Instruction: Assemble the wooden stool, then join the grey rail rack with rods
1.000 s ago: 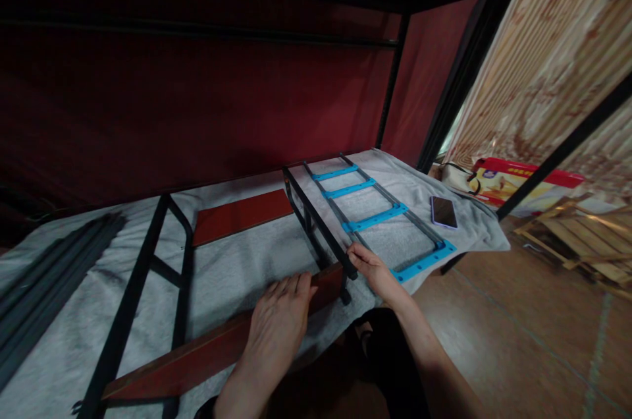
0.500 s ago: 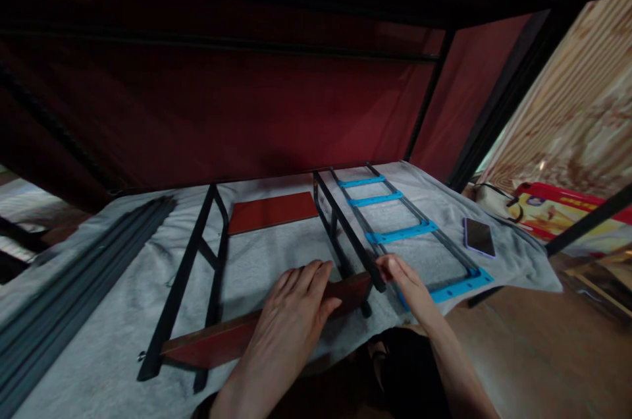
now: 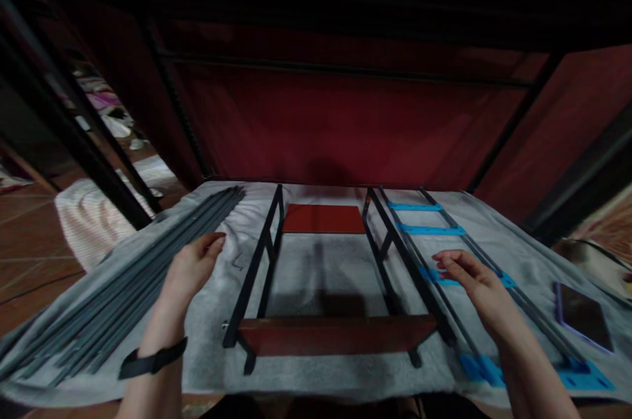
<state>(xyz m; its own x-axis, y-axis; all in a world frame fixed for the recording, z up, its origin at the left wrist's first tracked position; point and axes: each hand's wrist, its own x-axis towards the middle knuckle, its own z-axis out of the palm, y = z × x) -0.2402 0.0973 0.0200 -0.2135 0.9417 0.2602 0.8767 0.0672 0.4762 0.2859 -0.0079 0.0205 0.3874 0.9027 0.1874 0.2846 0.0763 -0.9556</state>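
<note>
My left hand [image 3: 191,266], a dark band on its wrist, hovers between the grey tubes [image 3: 148,287] and the black metal frame [image 3: 254,274]. Its thumb and fingertips are drawn together; anything in them is too small to make out. A small bent hex key [image 3: 237,262] lies on the cloth beside it. My right hand [image 3: 469,277] hangs over the blue-and-grey rack [image 3: 434,230], fingers curled in a pinch whose contents I cannot see. Red-brown boards join the frame's sides, a near board [image 3: 336,336] and a far board [image 3: 323,218]. Neither hand touches the frame.
Grey cloth [image 3: 207,366] covers the work surface. A phone [image 3: 585,315] rests at its right side. Dark posts and a red panel [image 3: 336,129] stand behind. A striped cloth [image 3: 96,221] hangs at the left, above a tiled floor [image 3: 29,261].
My left hand has left the near board and moved left toward the tubes. My right hand has come away from the frame's side to above the rack. The view has turned left.
</note>
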